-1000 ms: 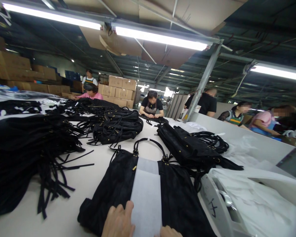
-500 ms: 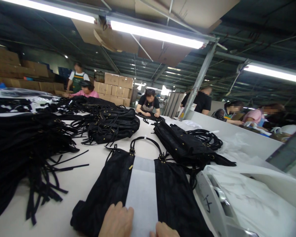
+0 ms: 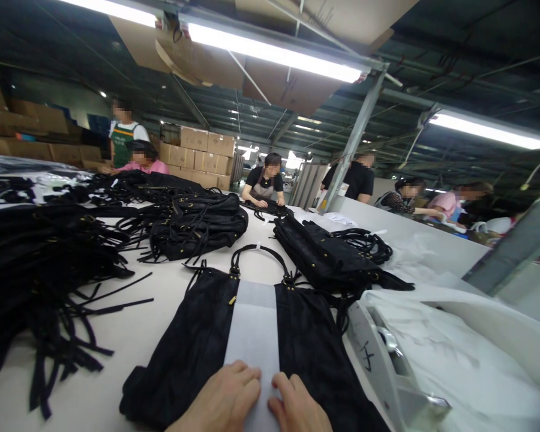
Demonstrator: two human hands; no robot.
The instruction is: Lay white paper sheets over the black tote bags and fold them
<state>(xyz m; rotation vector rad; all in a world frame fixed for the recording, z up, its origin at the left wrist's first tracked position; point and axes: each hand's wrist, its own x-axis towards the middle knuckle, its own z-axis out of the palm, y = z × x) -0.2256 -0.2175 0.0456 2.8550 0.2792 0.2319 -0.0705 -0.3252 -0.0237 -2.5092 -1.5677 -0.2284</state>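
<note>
At the left of the frame, a heap of black bags [image 3: 45,252] spills its dark straps [image 3: 49,342] across a pale counter [image 3: 137,327], with a second black stack [image 3: 198,225] just left of centre. At lower centre, a single black bag [image 3: 180,339] lies flat, its handle [image 3: 260,248] arched toward the middle of the frame and a gold-toned zip pull [image 3: 232,300] showing beside a white strip [image 3: 252,321].

The strip lies down the middle of the bag, its long axis running from just below the handle to the bottom of the frame, where it passes under and between the worker's hands. The left hand [image 3: 227,396] rests palm down over the strip's left side, fingers close together and slightly bent. The right hand [image 3: 299,405] touches the right side, fingers loosely curled, with a gap between thumb and forefinger. Both are at the strip, neither plainly nearer, and a narrow band of white shows between them; whether either pinches it or merely presses, one cannot tell. Most of the strip's visible length extends up-frame, ahead of the fingertips.

A co-worker [image 3: 264,183] leans over the counter's far end at upper centre. Right of centre lies another black bag stack [image 3: 328,258]; at lower right, white sheeting [image 3: 463,354] covers much of a pale, hard-sided object [image 3: 364,354].
</note>
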